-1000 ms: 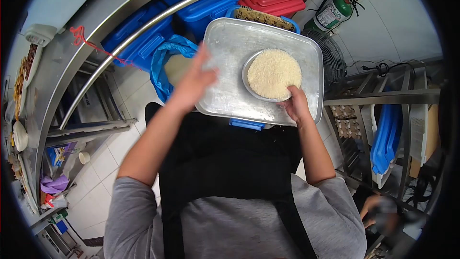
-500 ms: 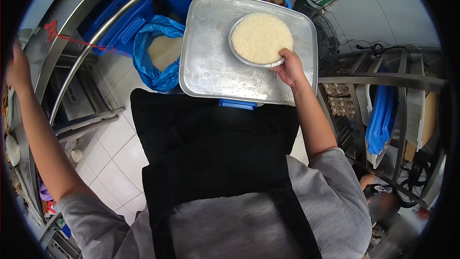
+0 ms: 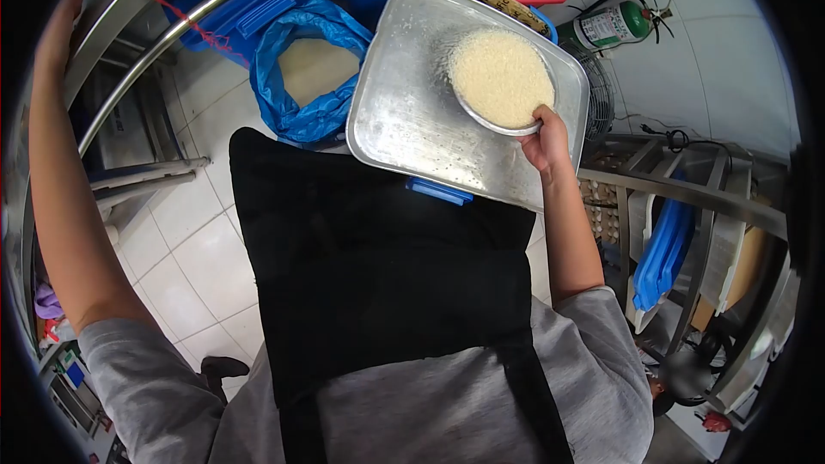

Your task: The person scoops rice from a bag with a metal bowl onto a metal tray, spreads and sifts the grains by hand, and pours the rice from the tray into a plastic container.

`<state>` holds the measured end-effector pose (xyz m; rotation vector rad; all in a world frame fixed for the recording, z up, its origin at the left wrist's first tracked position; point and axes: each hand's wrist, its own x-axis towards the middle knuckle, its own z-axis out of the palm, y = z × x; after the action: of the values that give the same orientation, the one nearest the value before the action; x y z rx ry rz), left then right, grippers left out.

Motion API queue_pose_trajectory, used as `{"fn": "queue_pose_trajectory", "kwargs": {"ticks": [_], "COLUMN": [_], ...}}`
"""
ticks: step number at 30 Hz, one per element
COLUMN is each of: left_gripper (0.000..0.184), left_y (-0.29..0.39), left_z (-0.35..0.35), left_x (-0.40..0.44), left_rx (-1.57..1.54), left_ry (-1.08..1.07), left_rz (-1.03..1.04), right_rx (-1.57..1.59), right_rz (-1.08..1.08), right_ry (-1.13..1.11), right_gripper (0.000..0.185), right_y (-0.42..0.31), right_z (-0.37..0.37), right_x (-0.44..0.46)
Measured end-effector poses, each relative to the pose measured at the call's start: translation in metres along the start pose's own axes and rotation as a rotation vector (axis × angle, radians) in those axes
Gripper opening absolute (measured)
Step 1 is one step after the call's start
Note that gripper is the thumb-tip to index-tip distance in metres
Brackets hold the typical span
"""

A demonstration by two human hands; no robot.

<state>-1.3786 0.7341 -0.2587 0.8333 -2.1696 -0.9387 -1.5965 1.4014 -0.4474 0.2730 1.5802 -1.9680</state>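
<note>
Rice (image 3: 503, 77) heaps the bowl (image 3: 497, 127) near the right edge of the tray (image 3: 400, 94), my right hand (image 3: 547, 137) closed on the rim. My left hand (image 3: 69, 7) has swung away to the edge of the counter (image 3: 112, 13), leaving only the right holding; I can't tell the left's grip.
</note>
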Motion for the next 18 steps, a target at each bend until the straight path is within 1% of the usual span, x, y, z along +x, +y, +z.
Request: {"fn": "queue_pose_trajectory", "kwargs": {"ticks": [1,2,4,5,6,7,9,10,12,13,15,18], "left_gripper": [0.055,0.055,0.03,0.026,0.031,0.031,0.035,0.035,0.029,0.029,0.026,0.025], "left_y": [0.003,0.007,0.032,0.047,0.056,0.061,0.068,0.077,0.094,0.094,0.094,0.094], "left_z": [0.003,0.005,0.018,0.024,0.028,0.029,0.032,0.036,0.039,0.037,0.036,0.042], "left_x": [-0.004,-0.01,-0.028,-0.034,-0.037,-0.037,-0.036,-0.044,-0.057,-0.057,-0.056,-0.059], "left_rx": [-0.075,-0.075,-0.04,-0.021,-0.001,0.0,-0.035,-0.036,0.033,0.032,0.071,0.014], "left_ry": [-0.022,-0.018,-0.045,-0.06,-0.077,-0.075,-0.106,-0.106,-0.231,-0.23,-0.278,-0.327], "left_rz": [-0.021,-0.033,0.274,0.433,0.592,0.588,0.274,0.269,0.223,0.224,0.153,0.139], "right_rx": [-0.01,0.037,0.077,0.057,0.038,0.035,0.153,0.148,-0.045,-0.046,0.081,0.072], "right_rz": [0.005,0.008,0.015,0.009,0.004,0.006,0.042,0.043,0.014,0.012,0.004,0.002], "right_ry": [-0.005,0.023,0.047,0.052,0.059,0.057,0.075,0.076,0.015,0.015,0.1,0.156], "right_gripper": [0.044,0.044,0.043,0.043,0.043,0.043,0.042,0.042,0.043,0.043,0.043,0.043], "right_y": [0.002,0.005,0.005,0.002,0.001,0.001,0.0,0.0,-0.001,-0.002,-0.002,0.001], "right_z": [0.0,0.0,0.003,0.006,0.008,0.008,0.005,0.0,-0.007,-0.007,-0.009,-0.018], "right_x": [0.002,0.003,0.003,0.0,-0.001,-0.001,0.0,0.0,0.0,-0.002,-0.006,-0.005]}}
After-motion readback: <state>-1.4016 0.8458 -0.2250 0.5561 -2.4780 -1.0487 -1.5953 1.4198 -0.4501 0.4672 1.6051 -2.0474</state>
